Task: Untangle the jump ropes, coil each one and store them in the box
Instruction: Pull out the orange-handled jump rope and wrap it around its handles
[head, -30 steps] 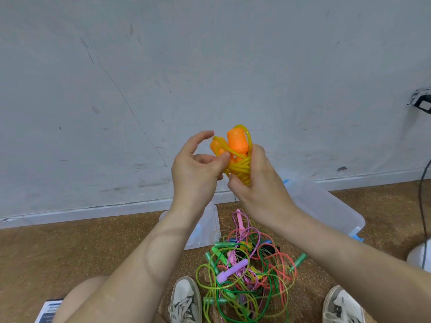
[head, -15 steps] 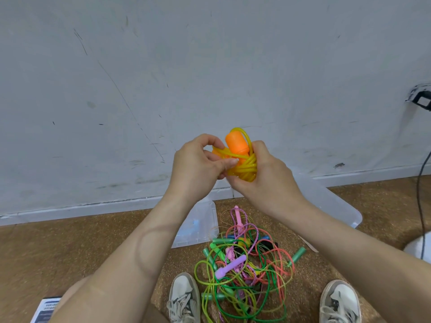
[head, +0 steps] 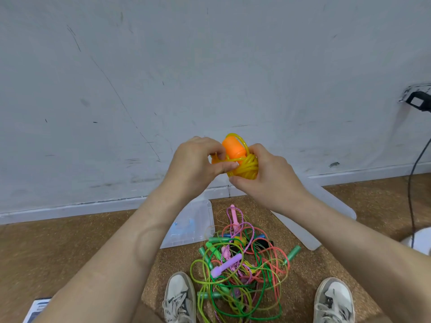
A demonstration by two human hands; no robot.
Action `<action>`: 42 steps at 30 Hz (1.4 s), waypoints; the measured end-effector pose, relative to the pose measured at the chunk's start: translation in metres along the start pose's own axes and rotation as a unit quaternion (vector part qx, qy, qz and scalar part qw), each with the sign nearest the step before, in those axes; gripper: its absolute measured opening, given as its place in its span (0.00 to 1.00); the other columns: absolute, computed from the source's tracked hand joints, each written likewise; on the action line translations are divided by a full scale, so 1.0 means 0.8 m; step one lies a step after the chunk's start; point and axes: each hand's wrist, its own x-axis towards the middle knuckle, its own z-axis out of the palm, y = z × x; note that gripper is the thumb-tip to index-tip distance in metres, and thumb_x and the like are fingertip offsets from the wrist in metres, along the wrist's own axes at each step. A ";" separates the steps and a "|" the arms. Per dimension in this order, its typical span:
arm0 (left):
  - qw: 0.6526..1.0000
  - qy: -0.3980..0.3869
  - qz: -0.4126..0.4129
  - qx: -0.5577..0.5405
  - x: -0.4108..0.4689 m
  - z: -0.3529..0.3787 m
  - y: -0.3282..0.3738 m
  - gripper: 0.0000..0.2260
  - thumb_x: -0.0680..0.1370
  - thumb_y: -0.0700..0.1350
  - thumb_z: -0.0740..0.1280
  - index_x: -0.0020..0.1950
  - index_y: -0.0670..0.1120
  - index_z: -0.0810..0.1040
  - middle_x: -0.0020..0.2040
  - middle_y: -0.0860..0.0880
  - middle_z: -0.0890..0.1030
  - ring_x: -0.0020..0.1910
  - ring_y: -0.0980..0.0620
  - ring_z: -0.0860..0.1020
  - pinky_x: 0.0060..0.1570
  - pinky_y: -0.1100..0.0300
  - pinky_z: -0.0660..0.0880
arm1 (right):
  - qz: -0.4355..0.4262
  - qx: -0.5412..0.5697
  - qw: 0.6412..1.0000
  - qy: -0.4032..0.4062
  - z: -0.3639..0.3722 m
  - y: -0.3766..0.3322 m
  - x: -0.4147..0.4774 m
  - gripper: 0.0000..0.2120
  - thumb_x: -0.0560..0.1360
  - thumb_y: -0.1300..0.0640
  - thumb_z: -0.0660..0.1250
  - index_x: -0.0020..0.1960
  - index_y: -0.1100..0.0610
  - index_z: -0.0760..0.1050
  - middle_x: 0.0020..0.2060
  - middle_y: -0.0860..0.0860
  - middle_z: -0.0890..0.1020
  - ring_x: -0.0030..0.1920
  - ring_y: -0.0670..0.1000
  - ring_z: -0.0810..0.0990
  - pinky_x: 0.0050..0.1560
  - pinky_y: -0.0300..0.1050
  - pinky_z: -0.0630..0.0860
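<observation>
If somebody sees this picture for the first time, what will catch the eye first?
First, the yellow jump rope, coiled around its orange handle, held up at the centre before the grey wall: the right hand grips the coil and the left hand pinches its strands. Next, the bright tangle of ropes on the brown floor below, between two white shoes.

Left hand (head: 196, 165): raised at chest height, fingers curled, thumb and forefinger pinching the yellow rope bundle (head: 248, 167).
Right hand (head: 270, 177): cupped round the same bundle, thumb beneath it.
Forearms: both bare, converging upward toward the hands.
</observation>
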 end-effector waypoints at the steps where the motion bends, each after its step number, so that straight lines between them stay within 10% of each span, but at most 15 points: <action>1: 1.000 -0.014 -0.015 -0.012 0.000 -0.003 0.004 0.07 0.70 0.51 0.75 0.39 0.48 0.83 0.37 0.57 0.80 0.37 0.62 0.73 0.39 0.66 0.69 | 0.002 -0.002 1.000 -0.012 -0.004 0.001 0.000 0.20 0.69 0.44 0.72 0.55 0.50 0.70 0.39 0.49 0.79 0.41 0.54 0.78 0.39 0.47 0.72; 6: 0.968 -0.026 -0.164 -0.189 0.003 -0.017 0.009 0.02 0.70 0.42 0.76 0.38 0.48 0.85 0.35 0.53 0.84 0.37 0.58 0.82 0.42 0.63 0.78 | -0.048 -0.051 0.997 -0.032 -0.020 0.004 0.007 0.20 0.68 0.45 0.73 0.57 0.49 0.71 0.39 0.49 0.79 0.42 0.54 0.77 0.39 0.47 0.70; 11: 0.945 -0.038 -0.183 -0.269 0.002 -0.020 0.014 0.17 0.66 0.29 0.74 0.40 0.46 0.72 0.33 0.47 0.83 0.32 0.55 0.79 0.38 0.60 0.78 | -0.084 -0.064 0.993 -0.044 -0.022 0.004 0.007 0.21 0.68 0.44 0.73 0.56 0.50 0.71 0.37 0.48 0.79 0.42 0.55 0.78 0.40 0.49 0.72; 15: 0.999 0.007 0.001 -0.033 -0.017 -0.007 0.032 0.13 0.65 0.31 0.67 0.36 0.49 0.72 0.32 0.52 0.76 0.34 0.55 0.73 0.36 0.59 0.71 | -0.100 -0.156 0.979 -0.087 -0.014 -0.003 0.004 0.24 0.69 0.41 0.71 0.57 0.52 0.68 0.45 0.53 0.80 0.48 0.58 0.78 0.43 0.50 0.74; 22: 0.933 -0.076 0.326 0.128 -0.034 0.009 0.055 0.11 0.64 0.36 0.53 0.40 0.40 0.73 0.35 0.44 0.74 0.38 0.47 0.66 0.40 0.61 0.61 | -0.092 -0.191 0.955 -0.208 -0.033 -0.001 -0.010 0.16 0.65 0.40 0.75 0.48 0.46 0.76 0.45 0.47 0.82 0.48 0.52 0.79 0.43 0.43 0.73; 29: 0.992 -0.089 0.089 0.024 -0.027 0.031 0.039 0.12 0.71 0.39 0.64 0.52 0.45 0.79 0.39 0.53 0.79 0.43 0.51 0.74 0.44 0.59 0.68 | -0.088 -0.190 0.942 -0.262 -0.045 0.015 0.002 0.30 0.65 0.32 0.71 0.57 0.50 0.73 0.47 0.49 0.81 0.50 0.52 0.79 0.45 0.45 0.74; 34: 0.974 -0.100 0.142 0.144 -0.023 0.031 0.041 0.12 0.71 0.45 0.61 0.45 0.45 0.83 0.38 0.47 0.80 0.37 0.45 0.77 0.34 0.57 0.73 | -0.056 -0.138 0.959 -0.241 -0.049 0.017 0.006 0.27 0.63 0.30 0.70 0.47 0.52 0.75 0.39 0.47 0.79 0.43 0.50 0.77 0.44 0.48 0.75; 42: 0.956 -0.074 0.150 0.242 -0.027 0.029 0.047 0.12 0.58 0.33 0.73 0.39 0.42 0.78 0.35 0.45 0.76 0.33 0.45 0.73 0.36 0.61 0.59 | -0.060 -0.160 0.976 -0.136 -0.014 0.010 -0.010 0.27 0.66 0.33 0.68 0.56 0.49 0.70 0.48 0.47 0.81 0.50 0.54 0.79 0.42 0.47 0.72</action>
